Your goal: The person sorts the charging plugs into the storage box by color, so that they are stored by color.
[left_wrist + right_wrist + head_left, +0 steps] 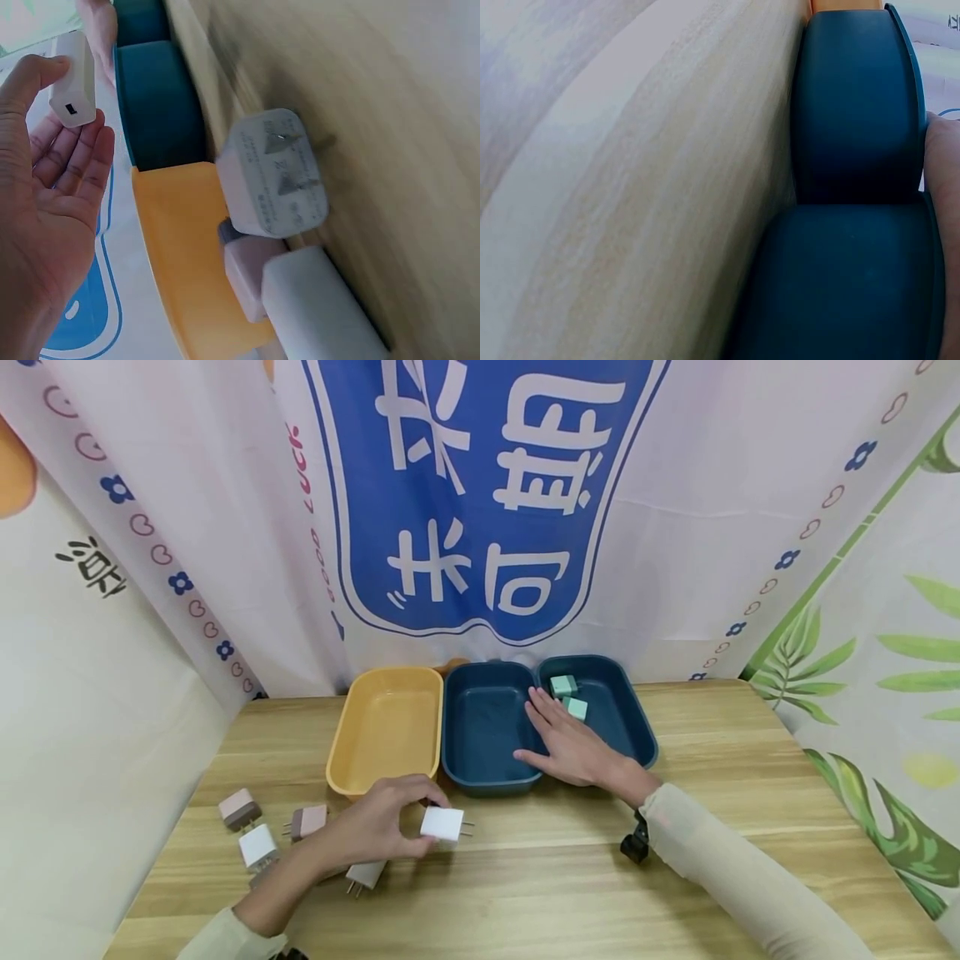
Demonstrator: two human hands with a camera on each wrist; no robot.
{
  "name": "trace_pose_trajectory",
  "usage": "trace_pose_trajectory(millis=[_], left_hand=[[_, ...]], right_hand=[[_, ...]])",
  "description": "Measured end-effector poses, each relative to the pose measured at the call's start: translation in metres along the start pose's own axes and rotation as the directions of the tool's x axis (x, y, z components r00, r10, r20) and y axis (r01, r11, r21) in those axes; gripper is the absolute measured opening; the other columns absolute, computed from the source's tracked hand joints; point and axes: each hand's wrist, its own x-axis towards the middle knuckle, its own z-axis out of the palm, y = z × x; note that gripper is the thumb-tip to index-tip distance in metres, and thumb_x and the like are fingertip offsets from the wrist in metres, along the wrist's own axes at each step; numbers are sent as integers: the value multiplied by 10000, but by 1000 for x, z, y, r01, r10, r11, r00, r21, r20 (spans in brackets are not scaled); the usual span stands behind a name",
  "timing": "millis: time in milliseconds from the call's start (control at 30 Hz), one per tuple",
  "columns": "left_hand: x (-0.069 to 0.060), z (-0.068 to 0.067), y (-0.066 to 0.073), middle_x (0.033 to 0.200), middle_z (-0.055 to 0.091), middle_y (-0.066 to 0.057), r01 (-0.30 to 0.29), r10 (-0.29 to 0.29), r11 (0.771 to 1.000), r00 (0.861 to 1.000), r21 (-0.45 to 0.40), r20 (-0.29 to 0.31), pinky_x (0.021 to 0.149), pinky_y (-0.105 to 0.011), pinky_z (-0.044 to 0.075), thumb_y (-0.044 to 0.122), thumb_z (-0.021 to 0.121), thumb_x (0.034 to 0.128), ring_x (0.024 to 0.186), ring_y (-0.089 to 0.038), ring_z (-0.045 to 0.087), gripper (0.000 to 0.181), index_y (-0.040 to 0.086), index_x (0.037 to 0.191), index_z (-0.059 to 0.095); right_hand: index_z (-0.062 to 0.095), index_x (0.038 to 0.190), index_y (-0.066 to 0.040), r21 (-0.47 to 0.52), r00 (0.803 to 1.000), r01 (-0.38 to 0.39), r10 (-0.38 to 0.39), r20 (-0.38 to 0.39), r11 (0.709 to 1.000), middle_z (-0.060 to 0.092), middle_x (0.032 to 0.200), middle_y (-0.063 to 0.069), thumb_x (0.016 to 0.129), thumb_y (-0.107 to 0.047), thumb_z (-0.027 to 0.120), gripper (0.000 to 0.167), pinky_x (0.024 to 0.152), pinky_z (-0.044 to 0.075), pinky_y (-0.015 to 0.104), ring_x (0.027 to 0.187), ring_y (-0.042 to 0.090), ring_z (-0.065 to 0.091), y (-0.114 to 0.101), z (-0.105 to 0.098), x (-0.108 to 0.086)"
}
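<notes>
White plastic catches my eye from the head view: the left hand (375, 822) pinches a two-pronged wall charger (442, 824) just in front of the middle navy bin (483, 714), over whose right edge the right hand (567, 747) extends straight fingers. From the left wrist, thumb and fingers grip its sides; I'd keep that hold, prongs untouched. From the right wrist, the right fingertips are hidden.

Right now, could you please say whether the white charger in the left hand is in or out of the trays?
Out: the left hand pinches the white charger above the table, on the near side of the trays.
</notes>
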Motion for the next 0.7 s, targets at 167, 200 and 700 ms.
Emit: trace_pose_trajectory(millis=[167,200,700], left_hand=[[9,-2,2,1116,733,61,-8,8,1000,999,13,-31,829,-389,636,75,888,800,974,-77,651,380,169,1127,717],[11,-2,3,1116,736,53,-9,10,1000,999,16,-39,833,-393,638,75,887,802,973,-80,652,375,163,1125,719],[36,-7,3,1079,732,11,55,-46,997,986,54,-159,820,-421,642,70,910,784,933,-129,665,382,118,1113,723]], right_hand=[[242,1647,41,-2,1000,3,-3,-6,1000,86,1766,197,1050,-677,467,960,1313,154,541,1640,309,36,0,2,1],[242,1647,41,-2,1000,3,-3,-6,1000,81,1766,194,1050,-677,467,961,1313,153,540,1641,308,34,0,2,0],[226,1652,35,12,1000,1,-1,-7,1000,58,1770,174,1050,-681,461,965,1309,162,557,1641,310,29,1,2,0]])
